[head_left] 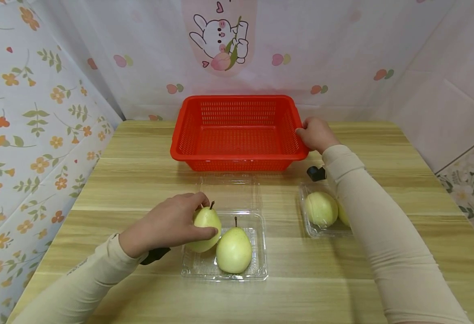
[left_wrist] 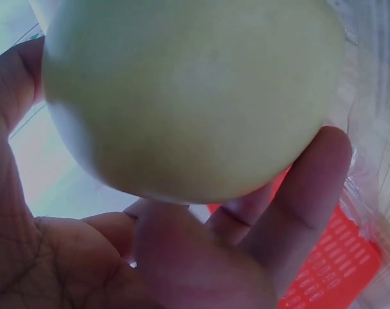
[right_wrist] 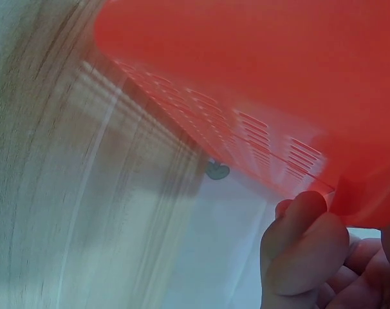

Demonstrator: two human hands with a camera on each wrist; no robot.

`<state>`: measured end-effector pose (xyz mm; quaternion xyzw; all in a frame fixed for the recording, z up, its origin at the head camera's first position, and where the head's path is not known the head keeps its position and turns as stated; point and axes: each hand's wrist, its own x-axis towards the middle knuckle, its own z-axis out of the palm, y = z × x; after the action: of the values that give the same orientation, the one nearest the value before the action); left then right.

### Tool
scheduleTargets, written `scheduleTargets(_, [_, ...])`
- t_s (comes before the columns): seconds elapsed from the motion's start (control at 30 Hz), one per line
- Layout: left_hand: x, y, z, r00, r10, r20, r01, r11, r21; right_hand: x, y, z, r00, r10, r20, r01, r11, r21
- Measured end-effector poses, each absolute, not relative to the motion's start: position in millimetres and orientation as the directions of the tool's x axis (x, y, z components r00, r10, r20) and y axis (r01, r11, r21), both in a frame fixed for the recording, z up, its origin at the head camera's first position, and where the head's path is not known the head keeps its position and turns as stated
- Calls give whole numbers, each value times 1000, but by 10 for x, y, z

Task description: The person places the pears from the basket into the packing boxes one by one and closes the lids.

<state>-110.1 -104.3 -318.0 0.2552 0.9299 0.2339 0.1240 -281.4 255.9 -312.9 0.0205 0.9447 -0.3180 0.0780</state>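
My left hand (head_left: 172,222) grips a yellow-green pear (head_left: 207,220) with its stem up, over the left half of a clear plastic clamshell box (head_left: 257,270). Thumb and fingers curl round its sides; the left wrist view shows the pear (left_wrist: 195,96) filling the palm side. A second pear (head_left: 234,250) sits upright in the same box, just right of the held one. At the back, my right hand (head_left: 319,134) holds the right rim of a red plastic basket (head_left: 239,157). In the right wrist view, its fingers (right_wrist: 307,244) bend at the rim of the basket (right_wrist: 246,38).
Right of the middle stands another clear box (head_left: 311,230) with pears (head_left: 321,209) in it, partly hidden under my right forearm. The open box's lid (head_left: 229,191) lies back toward the basket. Wood-grain table (head_left: 131,180) lies beneath, with printed cloth (head_left: 140,45) hanging behind.
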Motion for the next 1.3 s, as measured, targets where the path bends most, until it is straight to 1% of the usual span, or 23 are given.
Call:
scheduleTargets(0.27, [-1053, -988, -3208, -849, 516, -114, 412, 781, 469, -2809, 2558, -3132, -986, -11, -166, 93, 794, -601])
scheduleTargets(0.53, [-1057, -993, -3265, -839, 535, -97, 443, 777, 448, -2824, 2548, -3141, -983, -3, -182, 110, 790, -604])
scheduleTargets(0.67, [-1075, -1002, -3291, -830, 545, -118, 440, 771, 461, -2823, 2548, -3141, -984, -6, -178, 104, 792, -602])
scheduleTargets(1.13, [-1102, -1060, -3333, -806, 585, -90, 471, 727, 500, -2816, 2551, -3145, -986, -3, -165, 97, 795, -599])
scheduleTargets(1.3, [-1118, -1081, -3330, -789, 609, -82, 492, 707, 508, -2811, 2544, -3140, -986, 0, -168, 102, 791, -603])
